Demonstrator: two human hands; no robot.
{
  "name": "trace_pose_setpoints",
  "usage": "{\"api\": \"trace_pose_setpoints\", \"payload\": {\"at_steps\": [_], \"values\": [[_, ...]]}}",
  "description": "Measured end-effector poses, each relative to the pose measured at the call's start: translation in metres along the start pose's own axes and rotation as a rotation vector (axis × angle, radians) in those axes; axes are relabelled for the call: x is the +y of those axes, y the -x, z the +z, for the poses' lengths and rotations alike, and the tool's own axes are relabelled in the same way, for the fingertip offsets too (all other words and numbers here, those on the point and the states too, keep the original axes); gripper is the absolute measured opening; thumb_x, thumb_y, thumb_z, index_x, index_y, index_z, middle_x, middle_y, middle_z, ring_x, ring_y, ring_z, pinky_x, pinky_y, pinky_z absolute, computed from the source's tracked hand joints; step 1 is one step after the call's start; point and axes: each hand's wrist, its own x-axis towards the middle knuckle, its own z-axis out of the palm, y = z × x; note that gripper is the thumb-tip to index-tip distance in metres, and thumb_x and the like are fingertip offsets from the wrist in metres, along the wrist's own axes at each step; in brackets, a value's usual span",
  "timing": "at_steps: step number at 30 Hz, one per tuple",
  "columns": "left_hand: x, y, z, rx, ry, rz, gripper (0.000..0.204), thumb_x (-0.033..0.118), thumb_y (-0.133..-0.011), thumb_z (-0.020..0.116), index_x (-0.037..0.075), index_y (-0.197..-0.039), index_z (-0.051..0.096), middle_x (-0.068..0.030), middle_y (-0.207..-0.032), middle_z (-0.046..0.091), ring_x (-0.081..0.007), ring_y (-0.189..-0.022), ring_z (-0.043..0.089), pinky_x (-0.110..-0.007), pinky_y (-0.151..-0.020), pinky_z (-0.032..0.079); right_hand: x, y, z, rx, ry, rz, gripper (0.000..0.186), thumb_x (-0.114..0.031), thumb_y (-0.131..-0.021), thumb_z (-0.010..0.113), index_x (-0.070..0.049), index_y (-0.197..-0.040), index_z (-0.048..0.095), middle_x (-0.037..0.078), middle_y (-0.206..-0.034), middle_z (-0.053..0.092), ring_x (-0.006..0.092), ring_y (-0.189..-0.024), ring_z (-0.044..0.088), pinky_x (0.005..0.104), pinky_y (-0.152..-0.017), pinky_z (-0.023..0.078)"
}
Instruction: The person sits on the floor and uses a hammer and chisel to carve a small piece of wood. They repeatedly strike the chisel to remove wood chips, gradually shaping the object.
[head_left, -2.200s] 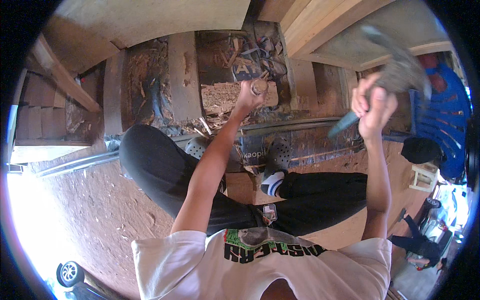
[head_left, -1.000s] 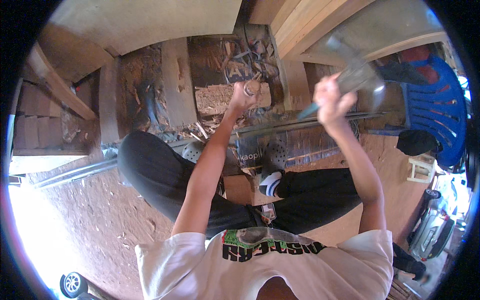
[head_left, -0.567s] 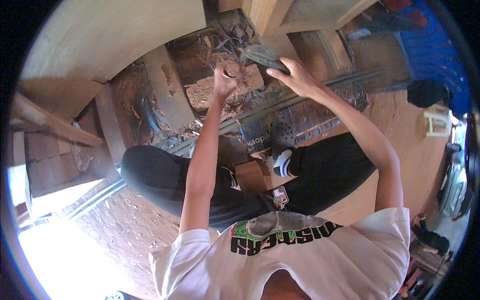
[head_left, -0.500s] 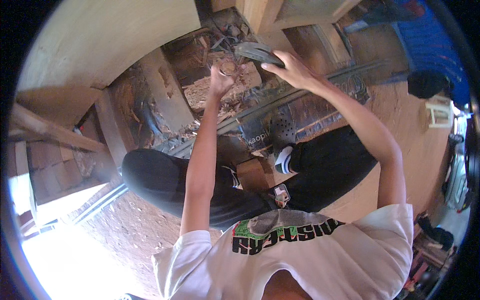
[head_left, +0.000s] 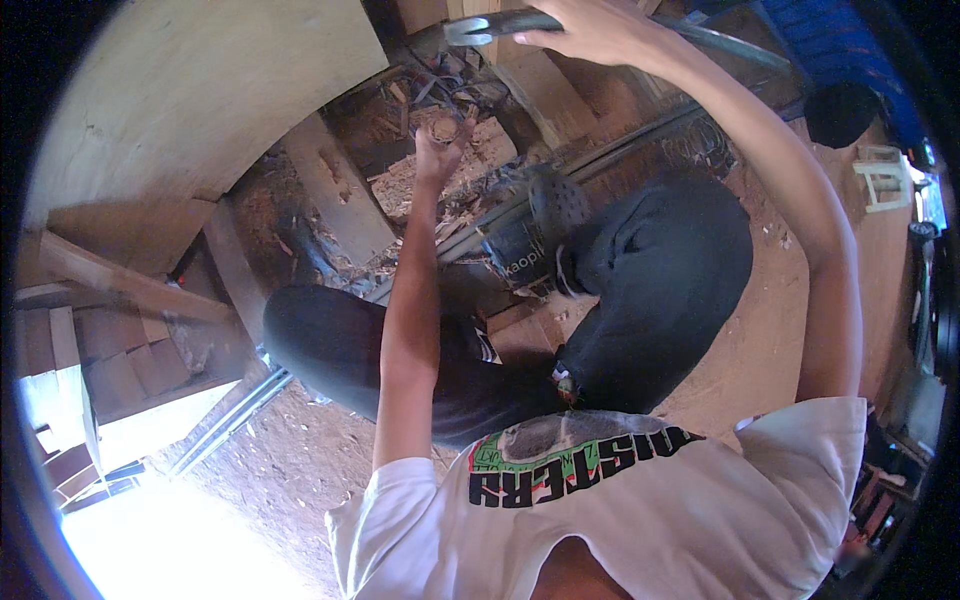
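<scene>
My left hand (head_left: 438, 160) is closed round an upright piece of wood with a round tan end (head_left: 444, 129). It is held over a pale, chipped wood block (head_left: 490, 150) among shavings; the wood's lower end is hidden. My right hand (head_left: 585, 32) is raised at the top edge, fingers closed on a dark long tool (head_left: 515, 22) with a pale, notched metal end pointing left. The tool's exact kind is unclear, and my hand covers part of it. A gap separates the tool from the wood in my left hand.
Wood chips (head_left: 440, 85) and a plank (head_left: 335, 185) lie around the block. A large pale panel (head_left: 200, 100) stands at left. Long grey rails (head_left: 620, 150) cross before my dark-trousered legs (head_left: 660, 290). A pale plastic stool (head_left: 882, 180) stands far right, near a blue sheet (head_left: 850, 60).
My right hand has lifted the tool up and away from the wood. My left hand keeps its hold in nearly the same place. My right knee has come up and my right foot has shifted.
</scene>
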Motion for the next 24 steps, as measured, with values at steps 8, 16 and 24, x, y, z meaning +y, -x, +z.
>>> {"api": "trace_pose_setpoints", "payload": {"at_steps": [8,16,24], "values": [[-0.012,-0.019,0.001,-0.122,0.01,-0.062,0.025,0.013,-0.084,0.072,0.006,-0.066,0.056,0.0022,-0.063,0.055,-0.0093,-0.057,0.047,-0.03,-0.054,0.038,0.065,0.021,0.138,0.004,-0.238,0.163,0.061,-0.049,-0.093,0.057,0.005,-0.123,0.056,0.024,-0.093,0.066,0.0369,-0.09,0.065,0.0406,-0.082,0.049],[-0.055,-0.059,0.009,-0.13,-0.076,-0.139,0.034,0.013,-0.075,0.072,0.004,-0.053,0.047,0.0012,-0.049,0.044,-0.0083,-0.05,0.037,-0.033,-0.046,0.032,0.083,0.027,0.208,-0.084,-0.444,0.375,0.063,-0.052,-0.092,0.057,0.004,-0.119,0.058,0.026,-0.097,0.065,0.0388,-0.091,0.063,0.0441,-0.08,0.047],[-0.146,-0.097,0.017,0.017,0.047,-0.55,0.019,0.012,-0.078,0.071,0.001,-0.067,0.06,-0.0002,-0.06,0.054,-0.0086,-0.054,0.046,-0.032,-0.048,0.037,0.07,0.033,0.218,-0.123,-0.52,0.381,0.072,-0.05,-0.091,0.061,0.015,-0.12,0.053,0.032,-0.105,0.063,0.0417,-0.104,0.062,0.0407,-0.09,0.047]]}}
